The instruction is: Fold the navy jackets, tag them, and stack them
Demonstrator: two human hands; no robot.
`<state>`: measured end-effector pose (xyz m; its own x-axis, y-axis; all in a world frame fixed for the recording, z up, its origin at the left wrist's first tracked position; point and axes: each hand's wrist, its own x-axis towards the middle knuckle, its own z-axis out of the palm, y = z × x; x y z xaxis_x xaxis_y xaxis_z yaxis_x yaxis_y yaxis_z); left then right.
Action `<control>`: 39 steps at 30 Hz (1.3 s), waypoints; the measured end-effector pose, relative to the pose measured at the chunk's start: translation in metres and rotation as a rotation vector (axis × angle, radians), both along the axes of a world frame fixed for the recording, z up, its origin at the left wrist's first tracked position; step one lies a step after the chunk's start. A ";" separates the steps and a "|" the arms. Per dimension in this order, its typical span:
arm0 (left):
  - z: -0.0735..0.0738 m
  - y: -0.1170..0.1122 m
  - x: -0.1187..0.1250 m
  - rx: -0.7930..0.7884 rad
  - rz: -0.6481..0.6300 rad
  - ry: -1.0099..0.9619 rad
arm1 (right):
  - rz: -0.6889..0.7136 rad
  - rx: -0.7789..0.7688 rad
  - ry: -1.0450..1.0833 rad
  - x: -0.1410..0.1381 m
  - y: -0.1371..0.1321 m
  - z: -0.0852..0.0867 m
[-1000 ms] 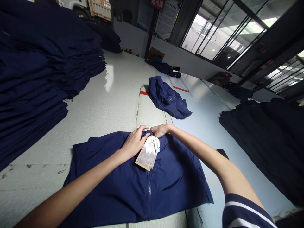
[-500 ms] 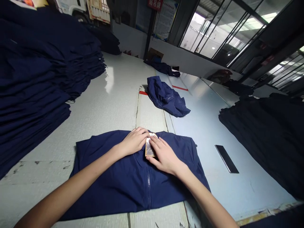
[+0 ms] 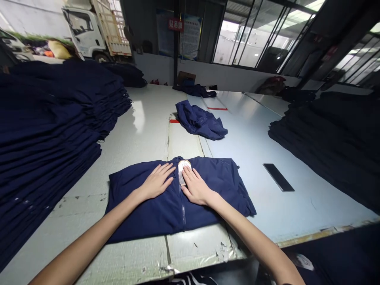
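Observation:
A folded navy blue jacket [image 3: 160, 213] lies flat on the table before me, its zip running down the middle. On its upper front rests a hang tag [image 3: 183, 163] with a pale face and a tan edge. My left hand [image 3: 156, 182] lies flat on the jacket, left of the zip, fingers spread and holding nothing. My right hand [image 3: 196, 186] is stretched out too, its fingertips over the right part of the tag and its palm on the cloth. Part of the tag is hidden under those fingers.
Tall stacks of navy garments stand on the left [image 3: 59, 118] and right [image 3: 332, 138]. A crumpled navy garment [image 3: 202, 120] lies beyond the jacket. To the right is a dark phone-like slab [image 3: 278, 177]. Red tape strips [image 3: 217, 109] mark the table [image 3: 246, 150].
My left hand has slid left off the tag and spread flat on the jacket. The right hand stays on the tag. The view has tilted up, showing more of the truck.

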<state>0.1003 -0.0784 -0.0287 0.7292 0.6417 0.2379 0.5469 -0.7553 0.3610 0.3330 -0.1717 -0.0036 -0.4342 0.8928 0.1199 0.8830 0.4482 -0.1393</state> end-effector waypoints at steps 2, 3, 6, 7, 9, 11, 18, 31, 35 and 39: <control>0.006 -0.002 -0.003 -0.012 0.009 -0.078 | -0.006 0.044 0.100 0.008 -0.004 0.008; 0.011 -0.003 -0.006 -0.012 0.025 -0.130 | -0.032 0.094 0.161 0.016 -0.008 0.015; 0.034 -0.008 -0.011 0.016 0.093 -0.272 | -0.202 0.281 0.340 0.053 -0.036 0.035; 0.043 -0.008 -0.008 0.029 0.101 -0.298 | -0.282 0.333 0.382 0.068 -0.050 0.039; 0.061 -0.006 0.011 0.048 0.080 -0.322 | -0.455 0.400 0.405 0.097 -0.082 0.039; 0.077 -0.001 0.050 0.044 0.016 -0.320 | -0.622 0.418 0.337 0.118 -0.116 0.029; 0.085 0.004 0.259 -0.125 -0.119 -0.078 | -0.815 0.383 0.209 0.129 -0.174 -0.016; 0.064 -0.016 0.315 -0.191 -0.072 -0.138 | -0.799 0.376 0.317 0.137 -0.183 -0.023; 0.081 -0.035 0.213 -0.128 -0.137 -0.273 | -0.698 0.450 0.319 0.144 -0.167 0.002; 0.079 -0.038 0.051 -0.025 0.175 -0.308 | -0.434 0.453 0.399 0.121 -0.110 0.053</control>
<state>0.1515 -0.1166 0.0506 0.5043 0.7588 0.4122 0.5295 -0.6488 0.5464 0.4543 -0.2816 0.0496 0.0998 0.7997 0.5920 0.9148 0.1602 -0.3707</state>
